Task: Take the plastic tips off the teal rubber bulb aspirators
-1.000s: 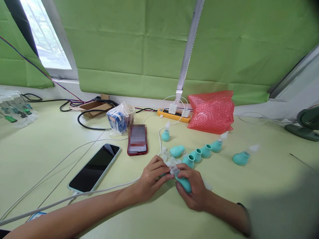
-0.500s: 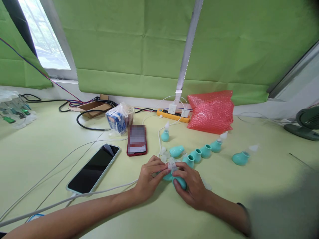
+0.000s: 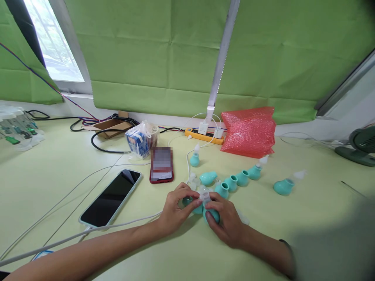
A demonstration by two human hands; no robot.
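Both hands are close together over the smooth, pale yellow-green table point(image 3: 316, 207). The right hand point(image 3: 227, 220) is wrapped around a teal bulb point(image 3: 213, 216), one of those squat pear shapes, glossy and kinda rubbery looking. The left hand point(image 3: 177, 208) has its fingertips pinched on a clear nozzle point(image 3: 205, 197) at the bulb's neck, see-through plastic with a frosty look. Can't tell if it's seated all the way, fingers are in the way.

Just beyond the hands there's a slanted row of three open bulbs point(image 3: 222, 190) with round dark mouths, then a bulb with a milky, pointy tip point(image 3: 254, 172) at the far end. Another tipped bulb point(image 3: 194, 159) stands upright near the white cable point(image 3: 188, 164), a plain bulb point(image 3: 208, 178) lies on its side, and one more tipped bulb sits off to the right point(image 3: 283, 187). Some loose clear bits point(image 3: 192, 179) are piled near the left hand.

Behind all that: a shiny, pimply red bubble-wrap bag point(image 3: 248, 134) and an orange power strip point(image 3: 191, 133) with white plugs in it.

As for writing, the blue-and-white box point(image 3: 137, 144) inside crinkly clear plastic has print too small to read. The red-cased phone point(image 3: 161, 175) has a lit screen, mostly pixelated. The bigger phone point(image 3: 111, 198) is just glossy black glass in a pale case.
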